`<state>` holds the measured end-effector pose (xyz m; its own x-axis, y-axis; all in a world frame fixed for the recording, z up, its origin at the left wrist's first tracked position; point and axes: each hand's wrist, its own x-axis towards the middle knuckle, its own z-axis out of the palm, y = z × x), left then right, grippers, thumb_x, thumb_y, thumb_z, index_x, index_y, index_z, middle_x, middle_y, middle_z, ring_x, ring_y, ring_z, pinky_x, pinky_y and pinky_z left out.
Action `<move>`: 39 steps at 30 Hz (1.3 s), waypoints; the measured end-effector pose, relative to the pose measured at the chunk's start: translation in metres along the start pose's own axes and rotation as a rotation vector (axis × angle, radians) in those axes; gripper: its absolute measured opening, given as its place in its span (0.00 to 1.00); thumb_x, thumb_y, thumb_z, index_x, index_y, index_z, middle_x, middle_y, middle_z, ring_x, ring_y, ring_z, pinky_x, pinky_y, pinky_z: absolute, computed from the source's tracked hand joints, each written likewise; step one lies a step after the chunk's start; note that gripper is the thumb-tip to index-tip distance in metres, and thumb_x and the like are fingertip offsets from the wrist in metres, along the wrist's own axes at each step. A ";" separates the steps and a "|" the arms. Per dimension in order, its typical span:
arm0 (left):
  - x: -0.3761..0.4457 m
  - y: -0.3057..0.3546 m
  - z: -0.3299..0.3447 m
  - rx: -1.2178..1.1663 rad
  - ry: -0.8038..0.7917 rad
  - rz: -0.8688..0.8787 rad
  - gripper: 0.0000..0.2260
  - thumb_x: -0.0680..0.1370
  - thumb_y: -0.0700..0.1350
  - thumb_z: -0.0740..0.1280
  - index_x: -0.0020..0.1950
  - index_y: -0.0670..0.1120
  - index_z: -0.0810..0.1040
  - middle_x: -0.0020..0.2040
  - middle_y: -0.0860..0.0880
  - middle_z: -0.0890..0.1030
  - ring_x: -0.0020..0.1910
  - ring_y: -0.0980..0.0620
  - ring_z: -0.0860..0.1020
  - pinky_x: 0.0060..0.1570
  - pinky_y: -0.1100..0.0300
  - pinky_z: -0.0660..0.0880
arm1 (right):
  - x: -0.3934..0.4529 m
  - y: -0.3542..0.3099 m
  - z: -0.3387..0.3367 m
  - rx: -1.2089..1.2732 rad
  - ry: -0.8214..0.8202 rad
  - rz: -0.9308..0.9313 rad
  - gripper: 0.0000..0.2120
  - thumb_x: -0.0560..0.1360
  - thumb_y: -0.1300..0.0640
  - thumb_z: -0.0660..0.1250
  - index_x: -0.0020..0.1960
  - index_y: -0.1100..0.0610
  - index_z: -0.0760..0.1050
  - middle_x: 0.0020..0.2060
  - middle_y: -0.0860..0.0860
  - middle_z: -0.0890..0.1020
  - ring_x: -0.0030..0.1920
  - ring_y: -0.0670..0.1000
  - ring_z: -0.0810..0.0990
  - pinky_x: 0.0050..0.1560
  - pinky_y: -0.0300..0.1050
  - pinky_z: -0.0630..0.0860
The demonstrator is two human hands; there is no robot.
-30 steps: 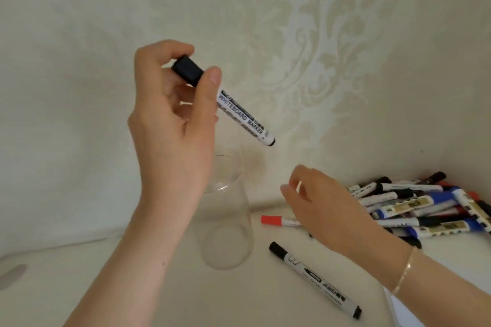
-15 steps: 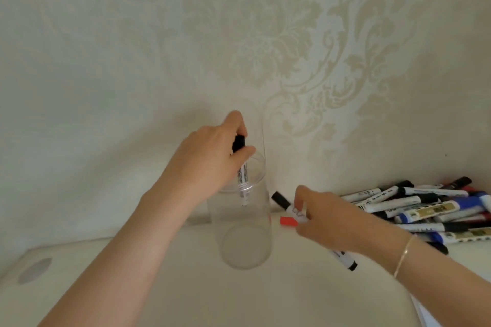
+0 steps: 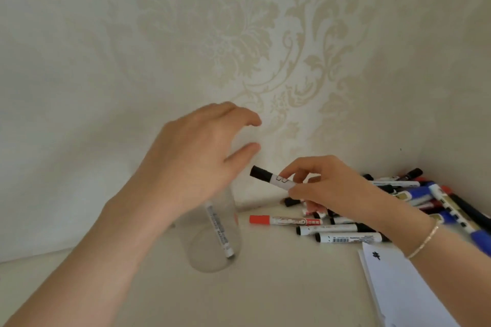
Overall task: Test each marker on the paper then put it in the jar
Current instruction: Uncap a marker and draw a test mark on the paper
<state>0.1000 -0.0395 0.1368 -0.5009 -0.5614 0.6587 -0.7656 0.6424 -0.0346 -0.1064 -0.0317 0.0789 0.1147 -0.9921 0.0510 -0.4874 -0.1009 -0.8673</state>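
Item: clear jar (image 3: 212, 252) on tabletop (image 3: 279, 287), one black whiteboard marker (image 3: 219, 231) leaning inside; left hand (image 3: 196, 162) spread and empty just above its mouth. Right hand (image 3: 324, 188) pinches a capped black marker (image 3: 268, 178) above the heap of markers (image 3: 414, 199); paper (image 3: 403, 287) at right. Risks, as judged: left hand tipping the light jar; marker jarred untested.

Bare forearms, no sleeves; thin gold chain bracelet (image 3: 425, 240) on rt wrist.

Clear glossy jar (image 3: 212, 244); matt white paper (image 3: 403, 289); embossed wallpaper (image 3: 265, 34).
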 end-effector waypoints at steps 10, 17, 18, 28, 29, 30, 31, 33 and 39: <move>0.000 0.060 0.090 -0.303 -0.580 -0.033 0.15 0.81 0.60 0.53 0.39 0.52 0.64 0.26 0.55 0.74 0.26 0.54 0.75 0.30 0.60 0.70 | -0.039 0.034 -0.073 0.541 0.127 0.075 0.10 0.65 0.58 0.75 0.44 0.60 0.80 0.33 0.56 0.81 0.24 0.48 0.73 0.24 0.36 0.71; 0.008 0.102 0.107 -0.739 -0.632 -0.044 0.11 0.80 0.58 0.57 0.43 0.57 0.74 0.39 0.53 0.84 0.27 0.53 0.79 0.37 0.57 0.76 | -0.044 0.048 -0.041 0.579 0.047 0.101 0.16 0.72 0.53 0.71 0.33 0.57 0.67 0.27 0.54 0.69 0.24 0.49 0.64 0.24 0.38 0.64; 0.008 0.104 0.108 -0.814 -0.650 -0.066 0.11 0.80 0.57 0.58 0.44 0.57 0.76 0.40 0.57 0.84 0.29 0.52 0.80 0.39 0.56 0.76 | -0.045 0.048 -0.044 0.580 0.042 0.092 0.15 0.73 0.55 0.69 0.32 0.57 0.67 0.26 0.54 0.68 0.23 0.49 0.65 0.24 0.38 0.65; 0.008 0.114 0.112 -1.319 -0.800 -0.112 0.07 0.77 0.48 0.62 0.48 0.49 0.79 0.42 0.56 0.84 0.41 0.54 0.82 0.46 0.68 0.74 | -0.059 0.064 -0.055 0.687 -0.098 0.028 0.12 0.76 0.60 0.62 0.34 0.60 0.67 0.20 0.54 0.64 0.25 0.59 0.75 0.30 0.49 0.66; 0.008 0.116 0.112 -1.342 -0.816 -0.117 0.07 0.78 0.46 0.62 0.48 0.50 0.79 0.42 0.57 0.84 0.41 0.54 0.82 0.45 0.69 0.74 | -0.060 0.067 -0.054 0.700 -0.109 0.022 0.12 0.76 0.60 0.62 0.35 0.60 0.67 0.20 0.54 0.64 0.25 0.58 0.75 0.30 0.48 0.66; 0.008 0.117 0.113 -1.356 -0.828 -0.120 0.07 0.79 0.43 0.61 0.49 0.50 0.79 0.41 0.57 0.84 0.41 0.54 0.82 0.44 0.70 0.74 | -0.061 0.070 -0.054 0.718 -0.115 0.014 0.11 0.75 0.60 0.63 0.35 0.60 0.67 0.20 0.54 0.64 0.24 0.58 0.75 0.30 0.49 0.65; 0.008 0.117 0.113 -1.362 -0.845 -0.116 0.08 0.80 0.42 0.61 0.49 0.49 0.78 0.40 0.57 0.84 0.41 0.53 0.82 0.43 0.71 0.74 | -0.062 0.073 -0.054 0.741 -0.121 0.006 0.11 0.75 0.60 0.63 0.36 0.60 0.67 0.20 0.54 0.64 0.23 0.58 0.75 0.30 0.49 0.63; 0.009 0.117 0.114 -1.364 -0.882 -0.092 0.09 0.81 0.40 0.59 0.50 0.49 0.78 0.37 0.59 0.83 0.45 0.48 0.81 0.43 0.72 0.73 | -0.064 0.078 -0.054 0.778 -0.133 0.005 0.09 0.73 0.59 0.62 0.36 0.60 0.66 0.20 0.53 0.64 0.22 0.57 0.75 0.30 0.50 0.61; 0.006 0.110 0.127 -1.654 -0.996 -0.132 0.10 0.77 0.52 0.65 0.45 0.47 0.79 0.39 0.51 0.84 0.49 0.47 0.82 0.52 0.61 0.76 | -0.067 0.080 -0.061 0.885 -0.051 -0.043 0.11 0.70 0.61 0.63 0.32 0.56 0.63 0.18 0.50 0.58 0.17 0.49 0.64 0.23 0.38 0.62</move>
<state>-0.0384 -0.0378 0.0416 -0.9518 -0.3058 -0.0213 -0.0299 0.0232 0.9993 -0.2063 0.0221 0.0364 0.1664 -0.9821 0.0883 0.3638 -0.0221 -0.9312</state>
